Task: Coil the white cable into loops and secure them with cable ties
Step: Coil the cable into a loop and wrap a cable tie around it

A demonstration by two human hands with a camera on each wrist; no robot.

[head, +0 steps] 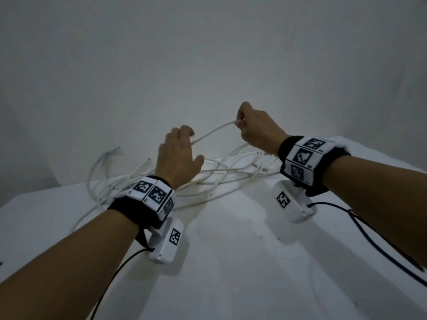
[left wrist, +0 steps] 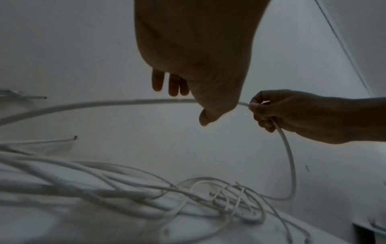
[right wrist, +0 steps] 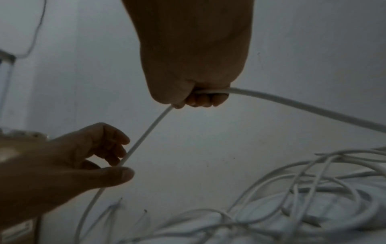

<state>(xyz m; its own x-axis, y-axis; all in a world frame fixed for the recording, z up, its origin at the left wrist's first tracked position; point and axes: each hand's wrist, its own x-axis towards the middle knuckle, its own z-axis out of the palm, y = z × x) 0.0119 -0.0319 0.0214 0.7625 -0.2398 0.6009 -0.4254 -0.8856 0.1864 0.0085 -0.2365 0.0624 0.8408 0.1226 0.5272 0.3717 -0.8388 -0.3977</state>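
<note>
A white cable (head: 215, 131) stretches raised between two hands, its remainder lying in a loose tangle on the white tabletop (head: 231, 262) below. The right hand (head: 256, 130) has its fingers clenched around the cable. The left hand (head: 178, 158) has relaxed, loosely spread fingers, the cable resting against its fingertips (right wrist: 119, 148).

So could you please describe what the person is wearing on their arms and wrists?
Both forearms are bare, with no sleeves. Each wrist carries a black band: the left wristband and right wristband are ringed with white square tiles printed with black-and-white coded patterns. Under each wrist hangs a white box, the left camera box and right camera box, each bearing one such marker and trailing a thin black cable.
</note>
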